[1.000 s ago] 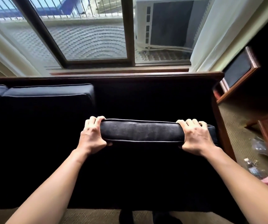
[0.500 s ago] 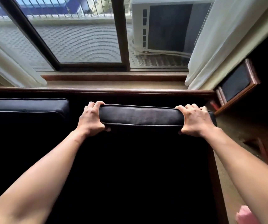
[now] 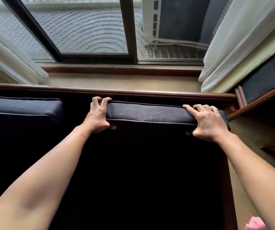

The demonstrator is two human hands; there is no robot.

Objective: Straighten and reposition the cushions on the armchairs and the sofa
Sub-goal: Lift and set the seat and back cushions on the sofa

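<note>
Head-camera view looking down over a dark sofa (image 3: 133,171) set in front of a window (image 3: 92,30). Two bare forearms reach up from 7 and 5 o'clock to a dark navy back cushion (image 3: 146,112) with pale piping, which sits just right of centre, its top edge just below the sofa's wooden back rail (image 3: 133,94). The left hand (image 3: 98,116) grasps the cushion's left end, fingers hooked over the top and thumb under the front edge. The right hand (image 3: 207,123) grasps the right end the same way, fingers spread on top. A second matching cushion (image 3: 22,107) stands at 9 o'clock, apart from the held one. White curtains (image 3: 233,47) hang at 2 and 10 o'clock; a wooden side unit (image 3: 263,85) stands at 3 o'clock
</note>
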